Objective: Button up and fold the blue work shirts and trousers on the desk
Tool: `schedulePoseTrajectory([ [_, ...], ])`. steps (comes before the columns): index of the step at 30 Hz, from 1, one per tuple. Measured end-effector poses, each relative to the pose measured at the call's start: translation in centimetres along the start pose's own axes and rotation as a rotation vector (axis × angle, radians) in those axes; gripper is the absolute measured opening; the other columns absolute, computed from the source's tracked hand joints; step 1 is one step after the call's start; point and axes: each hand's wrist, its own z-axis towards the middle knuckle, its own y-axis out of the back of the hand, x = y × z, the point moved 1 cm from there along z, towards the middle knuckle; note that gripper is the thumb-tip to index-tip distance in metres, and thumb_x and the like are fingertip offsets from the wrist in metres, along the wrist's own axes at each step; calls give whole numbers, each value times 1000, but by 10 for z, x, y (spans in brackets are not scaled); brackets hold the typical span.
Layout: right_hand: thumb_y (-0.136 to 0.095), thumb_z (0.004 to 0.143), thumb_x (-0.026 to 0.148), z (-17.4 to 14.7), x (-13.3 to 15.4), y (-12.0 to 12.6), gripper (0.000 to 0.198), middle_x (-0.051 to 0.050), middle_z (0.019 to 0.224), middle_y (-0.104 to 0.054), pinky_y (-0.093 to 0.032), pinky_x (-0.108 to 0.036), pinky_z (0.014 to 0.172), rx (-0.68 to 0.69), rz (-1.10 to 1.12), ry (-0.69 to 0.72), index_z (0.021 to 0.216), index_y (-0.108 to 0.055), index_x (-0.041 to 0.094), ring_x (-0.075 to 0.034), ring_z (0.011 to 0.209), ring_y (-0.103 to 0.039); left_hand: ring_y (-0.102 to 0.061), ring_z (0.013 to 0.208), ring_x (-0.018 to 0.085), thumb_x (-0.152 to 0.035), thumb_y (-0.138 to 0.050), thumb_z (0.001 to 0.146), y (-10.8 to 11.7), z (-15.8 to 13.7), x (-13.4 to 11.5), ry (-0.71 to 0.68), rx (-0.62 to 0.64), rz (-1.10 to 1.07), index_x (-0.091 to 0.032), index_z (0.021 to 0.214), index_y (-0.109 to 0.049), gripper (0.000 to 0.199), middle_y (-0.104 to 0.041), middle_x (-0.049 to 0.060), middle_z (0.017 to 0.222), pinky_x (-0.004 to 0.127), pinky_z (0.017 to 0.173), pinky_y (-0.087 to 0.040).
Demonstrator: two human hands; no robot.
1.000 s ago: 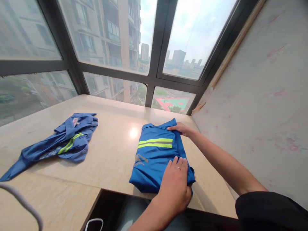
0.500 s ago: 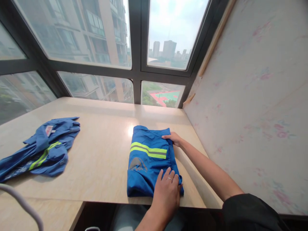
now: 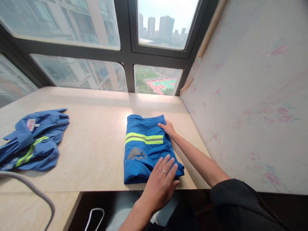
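A blue work garment (image 3: 144, 154), folded into a rough rectangle, lies flat on the light ledge close to its front edge. It bears a yellow-green and grey reflective stripe and a grey print. My left hand (image 3: 162, 179), a ring on one finger, rests open over the lower right corner, fingers stretched out. At the upper right side, my right hand (image 3: 168, 128) pinches the folded edge with the thumb on top; its other fingers are mostly hidden by the cloth and the hand. The lower right corner of the cloth sticks out a little.
A second blue garment (image 3: 40, 138), crumpled, with a label and a reflective stripe, lies on the left of the ledge (image 3: 96, 134). A grey cable (image 3: 36, 189) loops at lower left. Windows (image 3: 156, 80) stand behind; a papered wall (image 3: 252, 96) closes the right.
The camera view has shifted, so the scene sits higher and further left. My left hand has slid slightly on the garment's lower right corner. My right hand keeps its hold.
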Motion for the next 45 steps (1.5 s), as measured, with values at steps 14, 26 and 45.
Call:
schedulePoseTrajectory([
  [14, -79, 59, 32, -2, -11, 12, 53, -6, 100, -73, -56, -39, 85, -62, -202, 102, 106, -57, 19, -25, 94, -69, -67, 109, 20, -6, -52, 90, 61, -96, 79, 260, -172, 44, -24, 128, -61, 43, -70, 8, 118, 35, 93, -57],
  [26, -77, 60, 37, 3, -24, 55, 54, -8, 103, -71, -55, -37, 84, -287, -311, 74, 108, -56, 20, -25, 94, -67, -58, 63, 14, -10, -63, 86, 50, -105, 65, 443, -433, 129, -20, 71, -57, 19, -57, -1, 64, 25, 59, -48],
  [45, -52, 94, 45, 55, 59, -77, 49, -21, 134, -57, -29, -53, 111, 29, -1009, 414, 131, -53, 13, -34, 130, -47, -73, 98, 23, -14, -46, 76, 33, -68, 84, 956, -295, -402, -24, 106, -77, 43, -78, 2, 103, 36, 89, -58],
])
